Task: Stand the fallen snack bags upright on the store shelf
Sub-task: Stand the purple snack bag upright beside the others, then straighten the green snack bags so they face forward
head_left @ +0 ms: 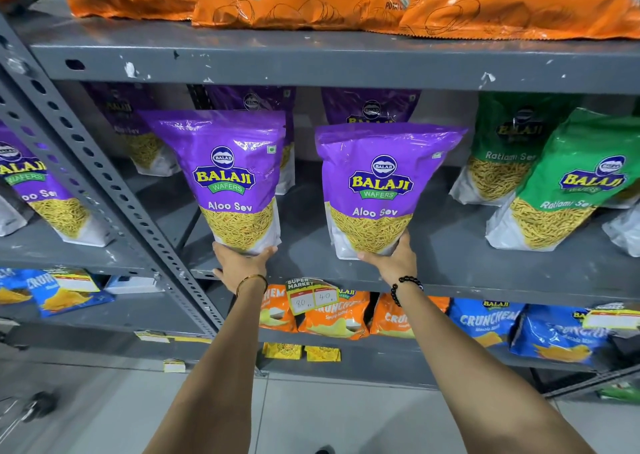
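**Aloo Sev bags: grip low, watch the tops**

Aloo Sev bags, two purple pouches, stand at the front of the middle shelf (pixel 450 273), one per hand. Left bag (pixel 232 180) is cupped at its base by the left hand (pixel 242 263), fingers curled up both lower corners. Right bag (pixel 377 190) is held the same way by the right hand (pixel 394 258), thumb riding up its right edge. Both hands closed around the bag bottoms, neither spread wide.

Handling, judged from looks: glossy film, likely slick; soft-walled, air-puffed, light for its bulk. Contents are thin fried strands, so squeezing mid-body would probably crush them. The flat gusseted base is the sensible hold; set it square on the shelf and the pouch should stand alone. Tops lean slightly forward, so tipping outward seems the risk.

Hard to make out:
- Whether the bases rest fully on the shelf or are partly lifted; the hands cover the contact.
- Purple bags (pixel 370 107) behind are in shadow, upright or leaning unclear.
- Green Ratlami Sev bags (pixel 561 183) to the right tilt; the frame cuts off the farthest.
- Orange bags (pixel 304 0) above are cropped at the top.
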